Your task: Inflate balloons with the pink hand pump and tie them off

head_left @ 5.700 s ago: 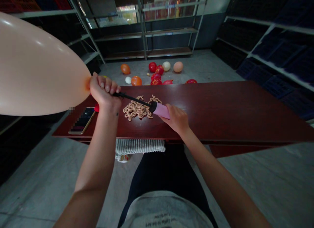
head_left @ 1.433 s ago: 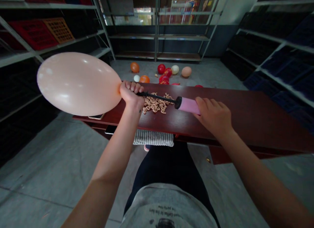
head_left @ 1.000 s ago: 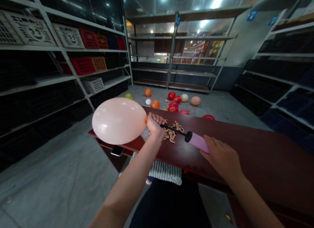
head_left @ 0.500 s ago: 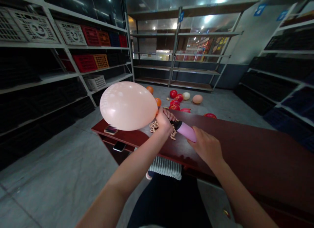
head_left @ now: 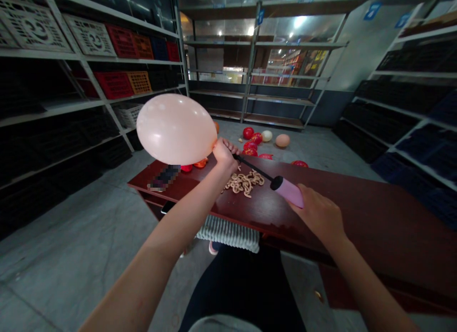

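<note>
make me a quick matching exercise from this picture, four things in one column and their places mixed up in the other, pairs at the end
Things:
1. pale peach balloon
2. pink pump barrel
3. beige curly pieces
4. grey ribbed cloth

Places:
A. held in the right hand
B. heaped on the tabletop
C. just below the tabletop's front edge
D. with its neck end at the left hand

Right pairs: 1-D, 2-A, 3-B, 4-C

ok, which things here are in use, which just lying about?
In use:
pale pink balloon, neck in left hand
pink pump, barrel in right hand

Seemingly just lying about:
curly tan pieces on the table
balloons on the floor
</note>
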`<state>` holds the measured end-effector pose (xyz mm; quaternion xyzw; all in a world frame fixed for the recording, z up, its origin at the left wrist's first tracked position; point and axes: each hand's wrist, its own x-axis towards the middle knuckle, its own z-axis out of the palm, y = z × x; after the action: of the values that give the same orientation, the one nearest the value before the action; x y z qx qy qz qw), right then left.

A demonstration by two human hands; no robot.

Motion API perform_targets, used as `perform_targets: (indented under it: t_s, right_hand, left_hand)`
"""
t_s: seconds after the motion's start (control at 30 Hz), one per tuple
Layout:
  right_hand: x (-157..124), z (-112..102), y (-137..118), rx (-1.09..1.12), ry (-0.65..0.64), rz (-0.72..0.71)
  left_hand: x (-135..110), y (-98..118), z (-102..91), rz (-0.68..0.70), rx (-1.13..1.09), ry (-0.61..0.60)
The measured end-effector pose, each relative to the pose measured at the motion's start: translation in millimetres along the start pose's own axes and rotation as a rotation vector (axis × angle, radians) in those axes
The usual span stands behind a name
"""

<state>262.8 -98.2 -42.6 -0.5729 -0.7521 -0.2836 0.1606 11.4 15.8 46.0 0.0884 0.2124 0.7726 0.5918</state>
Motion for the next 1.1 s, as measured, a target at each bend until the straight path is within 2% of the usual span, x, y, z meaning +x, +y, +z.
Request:
perform_targets:
  t_s: [0.13, 0.23, 0.47, 0.6, 0.83, 1.1]
  right_hand:
    - [-1.1, -0.6, -0.7, 0.064, -0.068, 0.06]
    - [1.4, 1.3, -6.0, 0.114, -0.07, 0.061]
    - [26.2, -8.8, -34.8, 0.14, -0.073, 0.051]
    - [38.7, -17.7, -51.5, 0.081, -0.093, 0.099]
    - [34.3, -12.6, -55.5, 0.054, -0.036, 0.028]
    - [14.7, 1.1, -37.9, 0.048, -0.032, -0.003]
  left_hand:
    - [-6.3, -6.4, -5.3, 0.061, -0.01, 0.024]
    - [-12.5, -13.5, -8.6, 0.092, -0.014, 0.039]
    - [-38.9, -36.4, -3.6, 0.028, -0.003, -0.013]
    - [-47.4, -43.2, 0.8, 0.02, -0.003, -0.028]
    - [-31.9, -27.5, -0.4, -0.08, 0.037, 0.018]
    - [3.5, -0.3, -7.0, -0.057, 0.061, 0.101]
